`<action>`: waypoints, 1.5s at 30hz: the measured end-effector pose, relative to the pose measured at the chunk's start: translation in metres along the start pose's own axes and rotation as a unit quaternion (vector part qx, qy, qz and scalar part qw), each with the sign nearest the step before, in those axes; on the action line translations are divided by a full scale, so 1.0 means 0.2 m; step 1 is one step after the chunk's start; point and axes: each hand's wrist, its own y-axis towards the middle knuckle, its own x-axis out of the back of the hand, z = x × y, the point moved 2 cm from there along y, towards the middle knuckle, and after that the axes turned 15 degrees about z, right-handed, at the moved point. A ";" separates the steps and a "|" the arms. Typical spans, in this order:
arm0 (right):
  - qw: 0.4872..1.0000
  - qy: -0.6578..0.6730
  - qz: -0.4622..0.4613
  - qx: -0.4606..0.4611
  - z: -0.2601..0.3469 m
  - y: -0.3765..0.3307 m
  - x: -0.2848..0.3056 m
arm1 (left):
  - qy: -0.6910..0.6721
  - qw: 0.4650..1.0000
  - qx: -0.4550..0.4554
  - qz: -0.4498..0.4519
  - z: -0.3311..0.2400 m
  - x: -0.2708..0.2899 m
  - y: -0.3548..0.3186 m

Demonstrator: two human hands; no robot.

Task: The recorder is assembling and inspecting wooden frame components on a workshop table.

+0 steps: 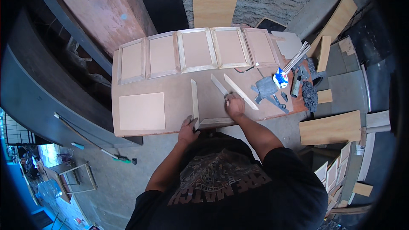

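My left hand (188, 131) is at the table's near edge, its fingers closed around the lower mitred end of an upright wooden strip (194, 99). A second strip (216, 121) lies crosswise along the edge, its left end close to that hand. My right hand (234, 105) is closed on the lower end of a slanting wooden strip (219, 84); the fingers partly hide that end. Just right of it another slanting strip (241, 92) lies loose. To the left a plain rectangular panel (142, 110) rests flat on the table (181, 87).
Several framed panels (195, 50) line the table's far side. At the right are a dark grey block (267, 87), a blue-and-white container (280, 79), thin sticks (297, 57) and a dark shaggy bundle (309, 96). A broom (87, 139) stands left; boards (330, 127) lie right.
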 end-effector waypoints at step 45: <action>0.985 -0.083 0.146 -0.042 0.43 0.56 0.06 | 0.009 0.998 -0.060 -0.009 0.11 0.18 0.21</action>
